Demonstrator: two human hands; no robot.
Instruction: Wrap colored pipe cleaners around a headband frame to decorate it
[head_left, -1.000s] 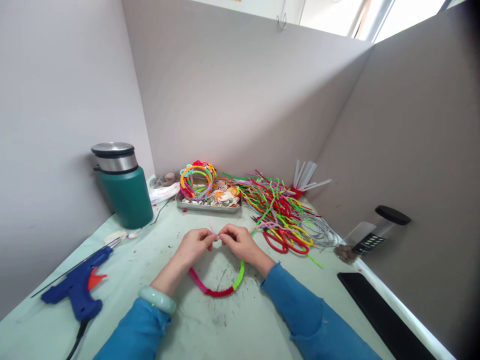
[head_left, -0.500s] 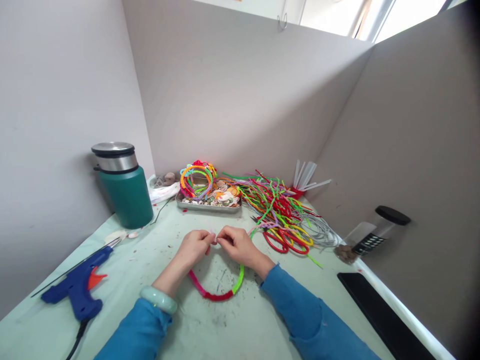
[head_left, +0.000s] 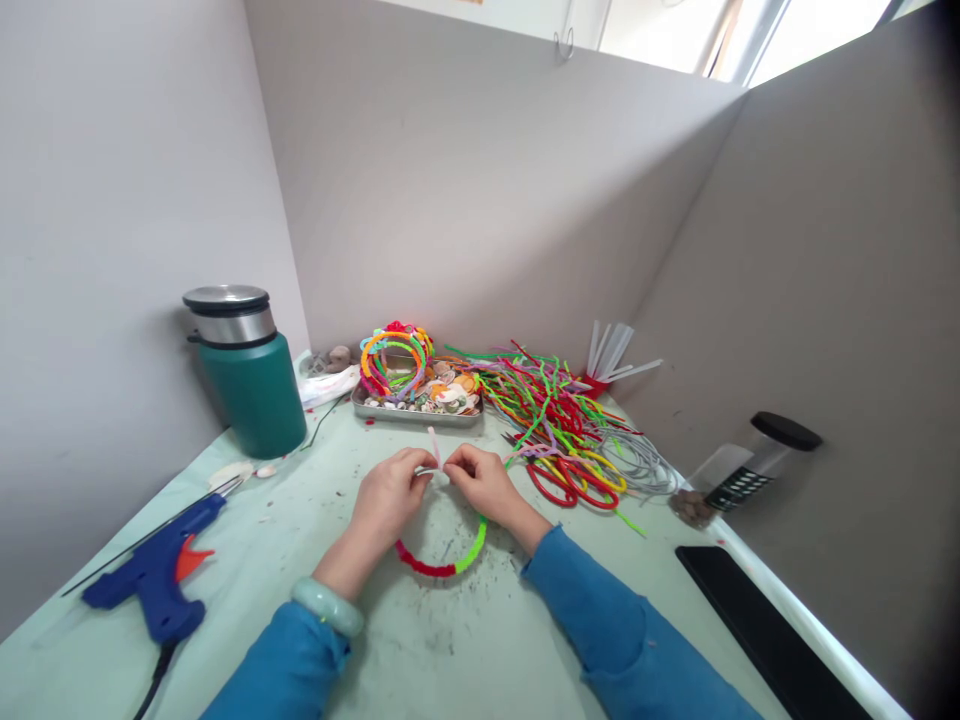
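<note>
Past the left hand [head_left: 386,492], a tray [head_left: 418,418] holds hoops [head_left: 424,350] and shells [head_left: 454,399].

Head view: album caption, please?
Left hand and right hand flank a pale-pink strip, a red-and-green pipe-cleaner arc curving below.

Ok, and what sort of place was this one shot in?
Probably a craft workstation, walled in by grey partitions: a blue glue gun lies on the pale green table, with a heap of fuzzy coloured stems farther back.
</note>
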